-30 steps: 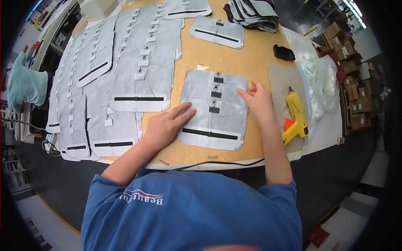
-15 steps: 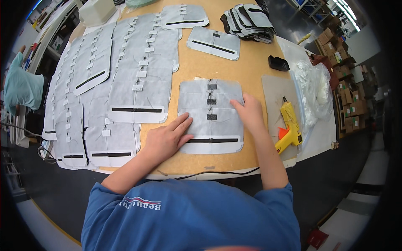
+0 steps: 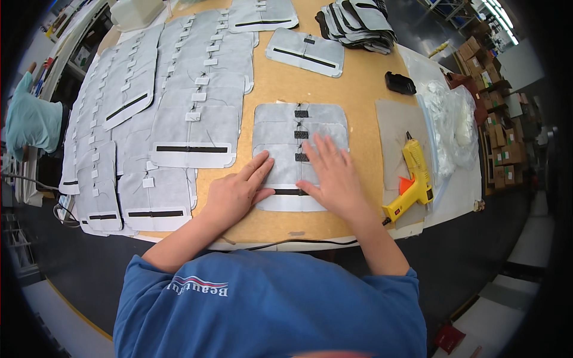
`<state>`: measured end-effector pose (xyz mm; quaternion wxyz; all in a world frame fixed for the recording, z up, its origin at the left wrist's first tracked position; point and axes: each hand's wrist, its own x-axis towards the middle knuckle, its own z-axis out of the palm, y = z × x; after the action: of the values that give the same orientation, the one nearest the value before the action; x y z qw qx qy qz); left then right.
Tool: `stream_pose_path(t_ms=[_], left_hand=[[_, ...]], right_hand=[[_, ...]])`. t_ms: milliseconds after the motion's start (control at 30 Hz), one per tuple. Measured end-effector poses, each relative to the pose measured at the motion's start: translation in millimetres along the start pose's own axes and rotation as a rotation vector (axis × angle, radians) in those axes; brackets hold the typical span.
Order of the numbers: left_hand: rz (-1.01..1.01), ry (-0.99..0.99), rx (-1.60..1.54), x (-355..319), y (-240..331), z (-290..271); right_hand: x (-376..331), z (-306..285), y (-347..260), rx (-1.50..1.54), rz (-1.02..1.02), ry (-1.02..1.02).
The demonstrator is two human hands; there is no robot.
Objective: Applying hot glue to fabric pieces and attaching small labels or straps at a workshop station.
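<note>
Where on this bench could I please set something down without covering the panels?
Bare wood lies between the panel under both hands and the single panel above it, reaching right to the black case. The left side is crowded with overlapping grey panels; the glue gun fills the mat.

Two hands, left hand [image 3: 236, 194] and right hand [image 3: 334, 173], are pressing one grey padded panel [image 3: 280, 128]. One yellow glue gun [image 3: 415, 179], one black box [image 3: 400, 83] and one clear bag [image 3: 450, 122] are lying rightward. One dark panel stack [image 3: 358, 21] is sitting beyond; overlapping grey panels [image 3: 149, 113] leftward are defying exact count.

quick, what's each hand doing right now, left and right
Left hand: open, palm down, flat on the grey fabric panel, holding nothing.
Right hand: open, fingers spread, flat on the same panel, holding nothing.
</note>
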<state>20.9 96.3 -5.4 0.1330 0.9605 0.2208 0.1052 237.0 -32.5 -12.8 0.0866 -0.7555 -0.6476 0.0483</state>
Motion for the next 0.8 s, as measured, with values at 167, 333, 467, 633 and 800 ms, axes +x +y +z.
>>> stream_pose_path(t_ms=[167, 333, 467, 633, 800], left_hand=[[0.03, 0.028, 0.024, -3.5, -0.4, -0.4], [-0.011, 0.135, -0.206, -9.3, -0.1, -9.2], [-0.113, 0.157, -0.587, -21.6, -0.5, -19.2], [-0.409, -0.173, -1.238, -36.5, 21.8, -34.3], [-0.633, -0.313, -1.925, -51.4, 32.7, -36.8]], right_hand=[[-6.8, 6.3, -0.5, 0.0, 0.008, 0.055], [-16.6, -4.4, 5.4, 0.349, 0.102, 0.414], [-38.6, -47.6, 1.2, 0.636, 0.126, 0.395], [-64.0, -129.3, -46.7, 1.713, -0.377, 0.196], [-64.6, -167.3, -90.0, 1.866, -1.201, -0.455]])
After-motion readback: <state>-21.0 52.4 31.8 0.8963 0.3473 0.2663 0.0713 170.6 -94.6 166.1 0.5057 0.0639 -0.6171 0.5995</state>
